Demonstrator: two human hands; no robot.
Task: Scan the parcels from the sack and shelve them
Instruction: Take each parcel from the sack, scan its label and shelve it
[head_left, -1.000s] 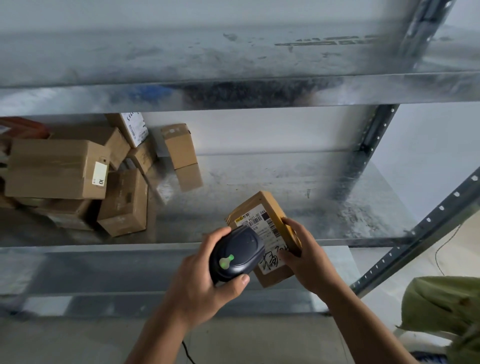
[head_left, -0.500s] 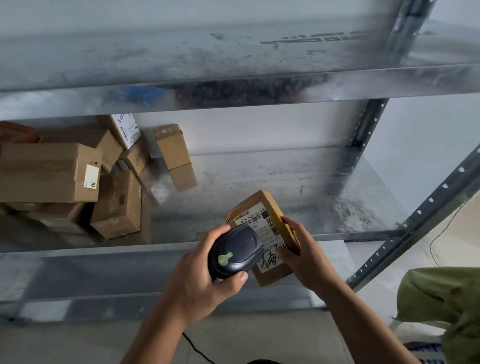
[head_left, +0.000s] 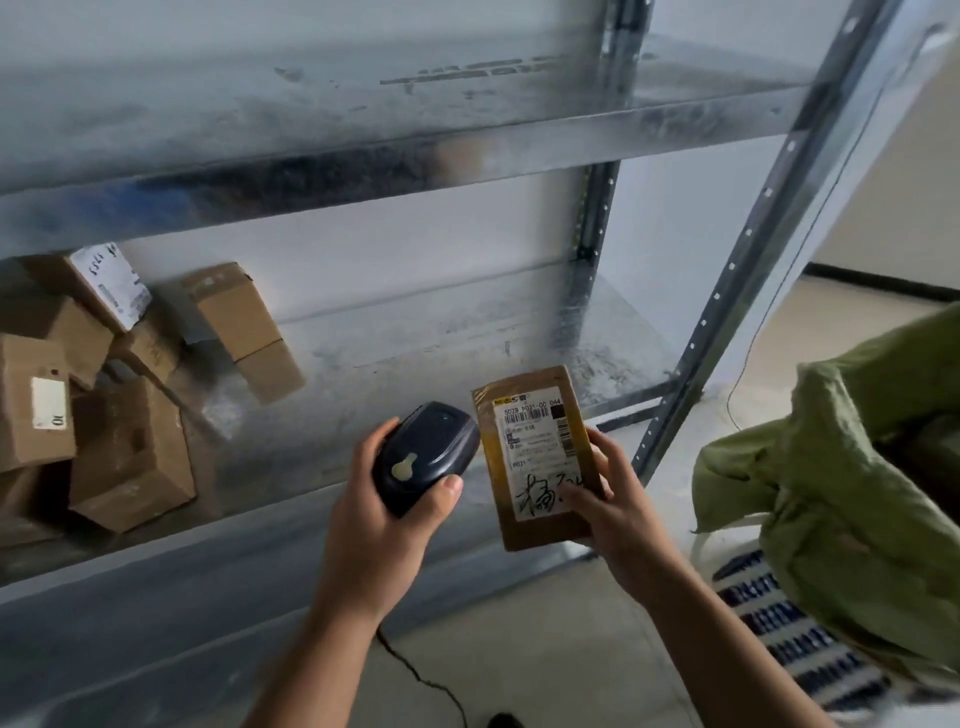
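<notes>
Right hand grips parcel labelled "502B P021-00 044"; left hand clasps scanner.

One scanner; one held parcel; one green sack; roughly six shelved boxes.

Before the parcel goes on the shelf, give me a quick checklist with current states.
1. The parcel is gripped in the right hand: ok.
2. The scanner is held in the left hand, close beside the parcel: ok.
3. The barcode is uncovered and faces the camera: ok.
4. Scan registered: cannot tell.
5. Bare shelf space right of the boxes: ok.
</notes>
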